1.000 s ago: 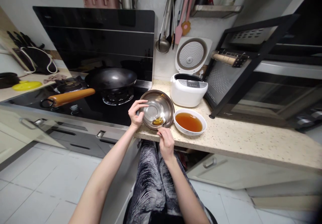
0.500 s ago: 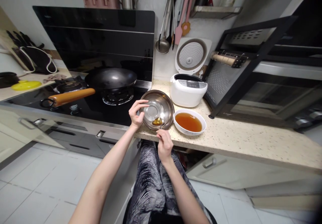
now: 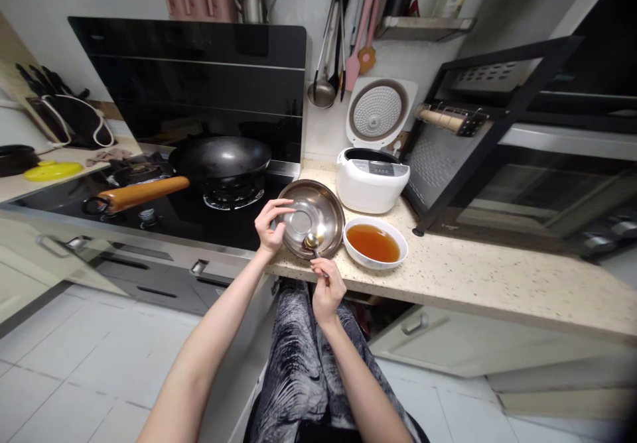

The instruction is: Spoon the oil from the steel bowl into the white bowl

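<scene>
Pinching the spoon [image 3: 314, 243], the right hand [image 3: 326, 290] sits below; its bowl points up into the pan [image 3: 323, 204], whose rim the left hand [image 3: 269, 225] clamps.

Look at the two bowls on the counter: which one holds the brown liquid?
The white bowl, right of the steel one, is full of brown liquid. The steel bowl, tilted by the left hand, shows a bare bottom; the right hand holds a spoon in it.

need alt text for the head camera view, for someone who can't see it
At a kitchen counter, the left hand tilts a steel bowl by its rim while the right hand holds a spoon inside it. A white bowl of amber liquid sits beside it, with a rice cooker behind.
</scene>
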Motion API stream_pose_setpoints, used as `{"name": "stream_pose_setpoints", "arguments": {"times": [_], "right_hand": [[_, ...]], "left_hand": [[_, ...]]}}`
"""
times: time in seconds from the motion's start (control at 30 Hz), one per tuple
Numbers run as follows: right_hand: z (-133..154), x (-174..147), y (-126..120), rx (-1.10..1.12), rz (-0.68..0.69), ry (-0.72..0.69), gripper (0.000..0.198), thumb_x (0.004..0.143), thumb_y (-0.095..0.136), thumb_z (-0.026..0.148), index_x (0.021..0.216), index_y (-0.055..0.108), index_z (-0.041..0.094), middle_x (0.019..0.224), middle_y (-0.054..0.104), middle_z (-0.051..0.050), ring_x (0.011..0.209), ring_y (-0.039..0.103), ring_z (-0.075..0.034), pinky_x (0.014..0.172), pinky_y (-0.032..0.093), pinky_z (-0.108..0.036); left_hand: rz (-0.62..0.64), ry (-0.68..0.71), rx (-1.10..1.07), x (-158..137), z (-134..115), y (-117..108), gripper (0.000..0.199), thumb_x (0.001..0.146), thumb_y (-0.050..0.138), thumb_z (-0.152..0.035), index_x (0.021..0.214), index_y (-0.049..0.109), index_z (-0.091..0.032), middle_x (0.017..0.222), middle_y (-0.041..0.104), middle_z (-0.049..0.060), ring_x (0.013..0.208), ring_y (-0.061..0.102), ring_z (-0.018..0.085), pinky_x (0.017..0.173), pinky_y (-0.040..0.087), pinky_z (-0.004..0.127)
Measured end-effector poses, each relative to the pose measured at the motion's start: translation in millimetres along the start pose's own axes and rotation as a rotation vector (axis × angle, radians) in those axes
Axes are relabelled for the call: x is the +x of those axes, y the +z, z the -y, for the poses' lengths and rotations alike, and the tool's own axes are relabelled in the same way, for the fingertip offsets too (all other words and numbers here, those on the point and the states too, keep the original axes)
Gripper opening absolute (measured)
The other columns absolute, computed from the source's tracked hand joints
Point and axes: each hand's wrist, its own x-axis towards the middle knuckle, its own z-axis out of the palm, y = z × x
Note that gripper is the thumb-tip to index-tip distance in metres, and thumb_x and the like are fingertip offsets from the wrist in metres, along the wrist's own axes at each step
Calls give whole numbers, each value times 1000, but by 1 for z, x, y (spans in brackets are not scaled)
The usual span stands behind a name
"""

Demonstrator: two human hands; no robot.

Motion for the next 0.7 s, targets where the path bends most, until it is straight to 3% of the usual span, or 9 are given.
{"name": "stream_pose_setpoints", "arguments": {"times": [0.7], "right_hand": [[1, 15, -10, 85, -25, -8, 16, 101, 53, 16, 95, 66, 22, 90, 72, -4, 85, 70, -17, 76, 59, -33]], "left_hand": [[3, -23, 6, -1, 0, -1, 33, 68, 50, -13, 87, 76, -20, 103, 77, 8, 96, 70, 27, 84, 56, 42]]}}
